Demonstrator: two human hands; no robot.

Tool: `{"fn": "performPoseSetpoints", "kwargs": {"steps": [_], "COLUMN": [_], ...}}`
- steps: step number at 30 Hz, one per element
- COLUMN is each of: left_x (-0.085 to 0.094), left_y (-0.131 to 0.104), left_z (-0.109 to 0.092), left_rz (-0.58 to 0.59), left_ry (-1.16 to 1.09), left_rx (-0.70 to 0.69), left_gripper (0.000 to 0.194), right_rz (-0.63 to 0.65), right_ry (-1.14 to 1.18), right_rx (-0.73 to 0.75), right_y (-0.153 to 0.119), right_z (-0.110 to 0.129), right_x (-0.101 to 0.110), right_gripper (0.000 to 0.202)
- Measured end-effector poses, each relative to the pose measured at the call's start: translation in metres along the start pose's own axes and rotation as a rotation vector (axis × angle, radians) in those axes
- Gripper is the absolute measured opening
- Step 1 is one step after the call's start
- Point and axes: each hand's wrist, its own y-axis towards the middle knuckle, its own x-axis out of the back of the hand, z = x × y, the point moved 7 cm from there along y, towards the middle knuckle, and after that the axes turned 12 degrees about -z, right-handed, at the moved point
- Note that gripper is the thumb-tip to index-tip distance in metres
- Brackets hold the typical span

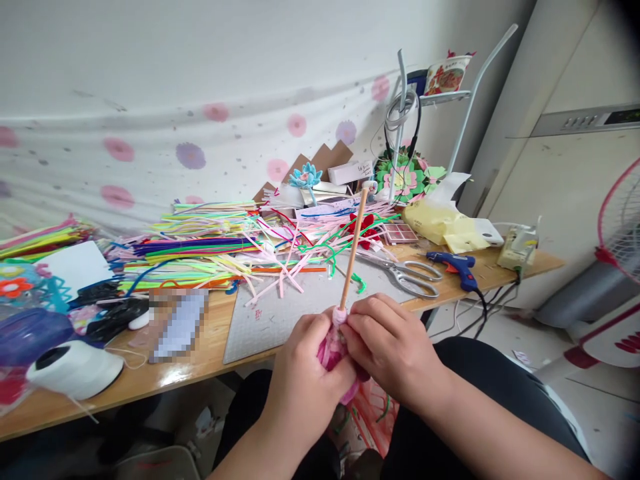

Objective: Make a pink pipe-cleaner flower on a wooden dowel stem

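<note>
The wooden table [213,327] runs across the frame from the lower left to the right, its near edge just beyond the person's knees. A heap of fuzzy strips [195,248] in many colours covers its back half at left and centre, and a grey mat [280,327] lies in front of it at the middle of the frame.

Both hands are at the lower centre, above the lap. The left hand [305,357] is curled around a magenta piece, its thumb laid across the front. The right hand [387,340] has thumb and forefinger pinched together at the pale pink band above that piece.

The wooden stick [354,250] is slim, straight, plain and light brown. It rises from between the two hands, its lower end going into the band and the rest standing free above the fingers. Its long axis is steep, leaning slightly right, with the free end towards the top of the frame.

The magenta piece [327,357] looks soft and fuzzy; the fingers hide much of it, so its full shape cannot be told. The pale pink band [339,316], smallest of these, wraps around the stick's foot.
</note>
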Motion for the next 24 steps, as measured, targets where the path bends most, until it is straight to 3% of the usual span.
{"fn": "performPoseSetpoints", "kwargs": {"steps": [4,7,12,16,20,24], "left_x": [-0.001,-0.001,-0.003,-0.008,-0.007,-0.003], "left_y": [0.003,0.005,0.006,0.004,0.005,0.008], "left_z": [0.001,0.007,0.015,0.015,0.014,0.007], "left_rz": [-0.013,0.000,0.116,0.239,0.156,-0.004], "left_ry": [0.059,-0.009,-0.336,-0.537,-0.303,0.081], "left_rx": [-0.011,0.004,0.118,0.181,0.097,-0.049], "left_gripper": [0.015,0.025,0.029,0.036,0.034,0.025], "right_rz": [-0.070,-0.110,-0.009,0.079,0.113,0.015], "right_ry": [0.011,0.091,0.446,0.560,0.603,0.491], "right_rx": [-0.067,-0.192,-0.503,-0.749,-0.954,-0.902], "right_y": [-0.001,-0.002,-0.006,-0.010,-0.017,-0.018], "right_z": [-0.004,-0.008,-0.024,-0.039,-0.046,-0.044], "right_x": [-0.005,-0.005,-0.012,-0.019,-0.026,-0.025], "right_gripper": [0.022,0.019,0.013,0.008,0.014,0.013]}}
